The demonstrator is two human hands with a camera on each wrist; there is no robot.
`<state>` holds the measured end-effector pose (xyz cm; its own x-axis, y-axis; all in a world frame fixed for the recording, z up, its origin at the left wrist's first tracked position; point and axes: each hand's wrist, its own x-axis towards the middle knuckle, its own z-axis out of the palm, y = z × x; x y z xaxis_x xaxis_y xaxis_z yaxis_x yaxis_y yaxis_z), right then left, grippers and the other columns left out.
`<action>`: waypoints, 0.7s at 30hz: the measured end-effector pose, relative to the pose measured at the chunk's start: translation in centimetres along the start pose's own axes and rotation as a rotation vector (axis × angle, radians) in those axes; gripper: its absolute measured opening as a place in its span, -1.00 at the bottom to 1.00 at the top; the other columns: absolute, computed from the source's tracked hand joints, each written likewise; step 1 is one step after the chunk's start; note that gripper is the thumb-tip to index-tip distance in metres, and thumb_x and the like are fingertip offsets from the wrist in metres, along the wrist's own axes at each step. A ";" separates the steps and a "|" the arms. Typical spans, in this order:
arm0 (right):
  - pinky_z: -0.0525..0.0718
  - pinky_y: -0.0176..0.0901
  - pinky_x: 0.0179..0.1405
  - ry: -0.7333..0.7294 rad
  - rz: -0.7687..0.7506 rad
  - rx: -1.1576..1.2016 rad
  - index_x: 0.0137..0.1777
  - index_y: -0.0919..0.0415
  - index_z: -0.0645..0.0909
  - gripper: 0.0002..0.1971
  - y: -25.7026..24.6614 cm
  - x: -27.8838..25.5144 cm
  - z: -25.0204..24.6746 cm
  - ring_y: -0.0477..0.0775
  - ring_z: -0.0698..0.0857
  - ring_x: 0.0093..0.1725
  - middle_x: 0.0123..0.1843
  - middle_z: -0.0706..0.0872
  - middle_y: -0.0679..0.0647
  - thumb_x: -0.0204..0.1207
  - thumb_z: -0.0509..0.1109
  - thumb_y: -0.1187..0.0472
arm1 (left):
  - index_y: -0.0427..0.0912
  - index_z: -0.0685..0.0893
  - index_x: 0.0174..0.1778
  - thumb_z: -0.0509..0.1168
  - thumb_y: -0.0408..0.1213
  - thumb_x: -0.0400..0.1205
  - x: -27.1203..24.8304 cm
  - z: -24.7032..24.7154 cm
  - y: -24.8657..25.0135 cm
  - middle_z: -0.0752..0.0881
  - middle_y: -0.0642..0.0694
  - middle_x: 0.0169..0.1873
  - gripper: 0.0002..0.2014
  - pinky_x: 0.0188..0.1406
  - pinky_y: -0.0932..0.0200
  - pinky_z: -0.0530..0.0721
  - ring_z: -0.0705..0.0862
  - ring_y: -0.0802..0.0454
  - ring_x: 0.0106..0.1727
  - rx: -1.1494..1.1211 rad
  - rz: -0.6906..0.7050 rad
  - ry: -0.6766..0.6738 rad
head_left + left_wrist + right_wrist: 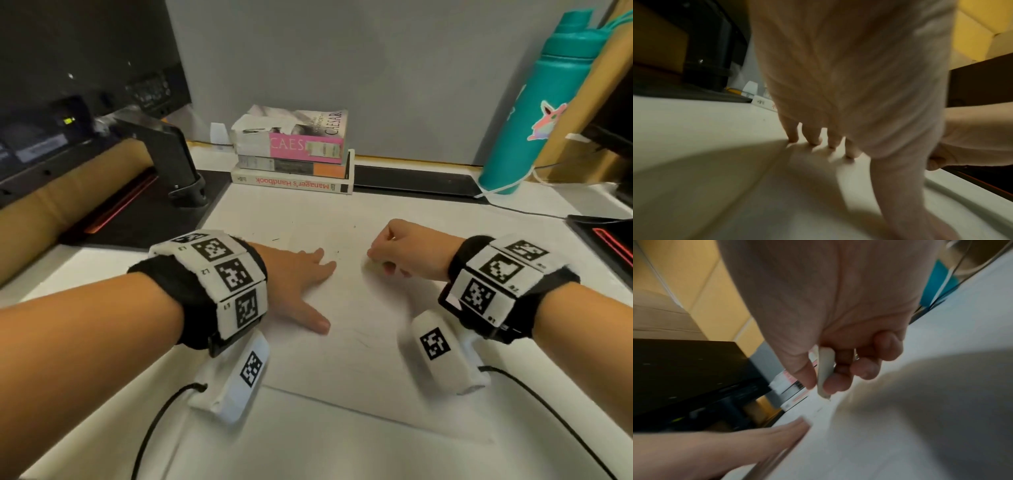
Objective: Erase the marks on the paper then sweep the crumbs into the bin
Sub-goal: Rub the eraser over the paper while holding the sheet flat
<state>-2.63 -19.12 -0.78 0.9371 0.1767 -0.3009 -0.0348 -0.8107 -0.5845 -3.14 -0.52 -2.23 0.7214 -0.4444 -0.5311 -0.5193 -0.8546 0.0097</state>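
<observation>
The left hand [294, 274] is lying spread and flat on the paper [359, 359] at the frame centre, pinning it, while the right hand [404, 250] is pinching a white eraser [825, 369]; I think short, light strokes near the pinning fingers are keeping the sheet from wrinkling

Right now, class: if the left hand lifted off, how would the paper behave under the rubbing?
The paper looks thin and floppy, so it would probably slide or crumple. The left hand lies flat on it, likely pinning it.
</observation>
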 end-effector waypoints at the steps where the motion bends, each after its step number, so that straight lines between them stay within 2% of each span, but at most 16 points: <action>1: 0.42 -0.34 -0.47 -0.041 -0.034 -0.007 -0.12 0.32 0.52 -0.84 -1.0 -0.2 0.9 -0.01 0.41 -0.42 -0.32 0.59 0.14 0.59 0.25 0.21 | 0.04 -0.30 0.66 0.22 0.33 0.51 0.2 0.3 0.1 -0.29 0.02 0.67 0.03 0.62 -0.03 -0.08 -0.18 0.03 0.69 0.019 -0.016 -0.053; 3: 0.45 -0.25 -0.41 -0.117 -0.085 -0.030 -0.19 0.30 0.58 -0.81 -2.4 -0.1 2.9 -0.01 0.44 -0.44 -0.33 0.60 0.15 0.55 0.30 0.17 | 0.08 -0.37 0.64 0.29 0.36 0.43 0.6 0.8 0.3 -0.37 -0.02 0.65 0.13 0.62 -0.17 -0.08 -0.26 -0.04 0.68 0.000 -0.029 -0.064; 6: 0.51 -0.08 -0.20 -0.135 -0.074 -0.065 -0.28 0.17 0.49 -0.82 -2.8 0.4 4.7 0.03 0.51 -0.35 -0.32 0.60 0.08 0.47 0.34 0.11 | 0.08 -0.37 0.64 0.34 0.33 0.42 0.7 1.2 0.4 -0.36 -0.05 0.65 0.16 0.60 -0.17 -0.07 -0.27 -0.09 0.68 -0.026 -0.035 -0.020; 9: 0.51 -0.08 -0.11 -0.151 -0.018 -0.174 -0.18 0.19 0.52 -0.85 -2.5 0.3 4.1 0.06 0.53 -0.25 -0.25 0.59 0.10 0.50 0.33 0.12 | -0.06 -0.41 0.63 0.27 0.40 0.41 0.7 1.4 0.3 -0.37 -0.05 0.65 0.19 0.61 -0.14 -0.06 -0.26 -0.06 0.68 0.018 -0.062 -0.010; 12: 0.46 -0.24 -0.29 -0.097 -0.012 -0.423 -0.04 0.29 0.58 -0.80 -3.5 0.2 3.2 -0.03 0.47 -0.35 -0.27 0.57 0.09 0.57 0.25 0.15 | -0.06 -0.43 0.62 0.24 0.44 0.39 0.8 1.6 0.1 -0.40 -0.03 0.64 0.21 0.60 -0.18 -0.07 -0.28 -0.06 0.68 0.014 -0.069 -0.017; 14: 0.41 -0.29 -0.35 -0.107 -0.068 -0.407 -0.11 0.28 0.54 -0.83 -4.2 0.2 3.9 -0.07 0.42 -0.39 -0.26 0.56 0.10 0.58 0.24 0.17 | -0.01 -0.43 0.63 0.27 0.44 0.37 1.0 1.7 0.0 -0.40 -0.03 0.64 0.22 0.60 -0.20 -0.09 -0.28 -0.08 0.68 -0.009 -0.058 -0.012; 18: 0.47 -0.22 -0.16 -0.141 -0.001 -0.217 -0.30 0.15 0.42 -0.79 -2.3 -0.9 3.5 -0.05 0.49 -0.31 -0.27 0.58 0.03 0.54 0.33 0.19 | -0.07 -0.45 0.62 0.25 0.45 0.37 1.1 1.5 0.0 -0.41 -0.05 0.63 0.24 0.60 -0.19 -0.10 -0.29 -0.09 0.68 0.017 -0.068 -0.036; 21: 0.42 -0.36 -0.35 -0.127 0.063 -0.511 -0.30 0.13 0.41 -0.78 -1.8 -1.4 1.6 -0.13 0.42 -0.40 -0.33 0.53 -0.05 0.57 0.28 0.13 | -0.12 -0.44 0.62 0.26 0.42 0.41 0.7 1.0 0.6 -0.41 -0.07 0.63 0.22 0.60 -0.17 -0.10 -0.28 -0.10 0.68 0.025 -0.072 -0.044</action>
<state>-4.43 -17.03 -0.57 0.8883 0.1589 -0.4308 0.1130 -0.9850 -0.1302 -3.40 -1.04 -3.48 0.7370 -0.3694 -0.5661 -0.4782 -0.8768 -0.0504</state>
